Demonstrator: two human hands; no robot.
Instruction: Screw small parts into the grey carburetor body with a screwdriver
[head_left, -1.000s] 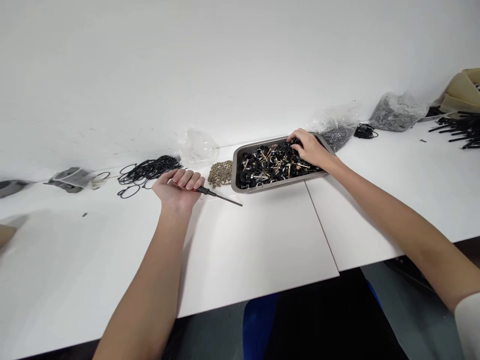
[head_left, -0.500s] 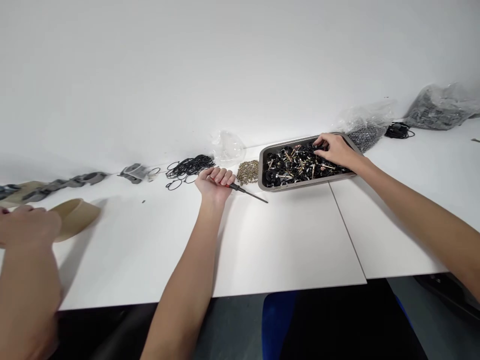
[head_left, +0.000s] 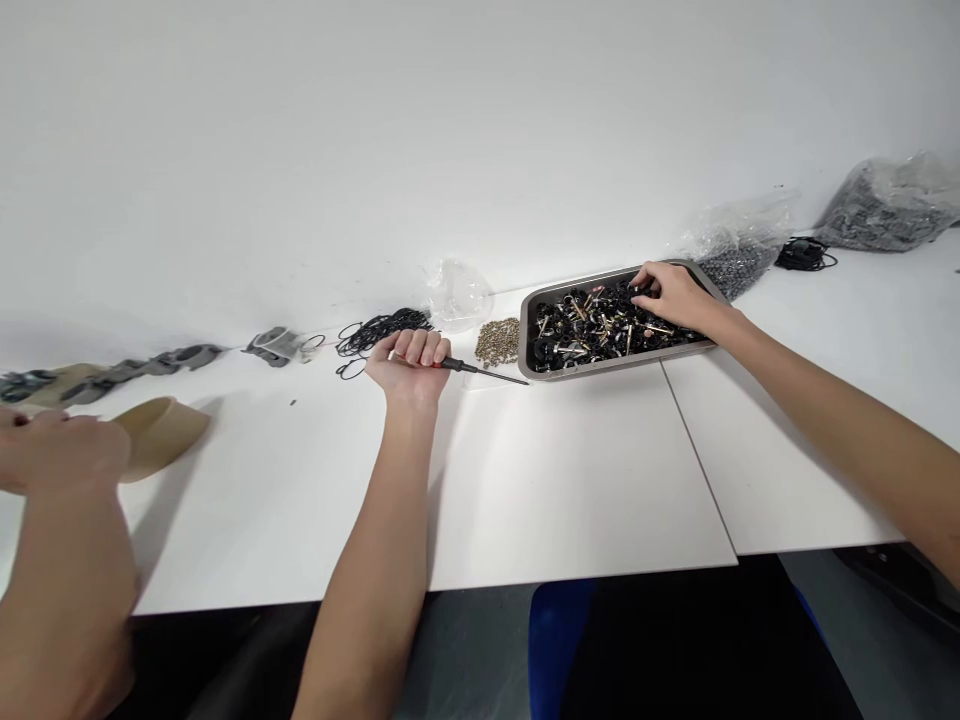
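Note:
My left hand (head_left: 409, 365) is closed around the red and black handle of a screwdriver (head_left: 480, 370). The screwdriver's thin dark shaft points right, its tip close to the near left corner of a metal tray (head_left: 592, 370). Inside the tray lies a heap of small black parts with brass- and silver-coloured bolts (head_left: 581, 325). Over the right end of this heap, my right hand (head_left: 675, 295) reaches in with thumb and fingers bent together at the parts; what lies between the fingertips is too small to make out. Small brass-coloured pieces (head_left: 498, 342) are piled left of the tray.
At far left a co-worker's hand (head_left: 67, 450) holds a curved beige piece (head_left: 161, 435). Along the wall are grey parts (head_left: 274, 345), black cord loops (head_left: 386, 328), a clear bag (head_left: 459, 292), and filled plastic bags (head_left: 739, 260). A seam (head_left: 697, 455) crosses the white table.
My left hand has shifted slightly left and up with the screwdriver. My right hand stays at the heap in the tray, its fingers barely moved. The whole view has shifted a little.

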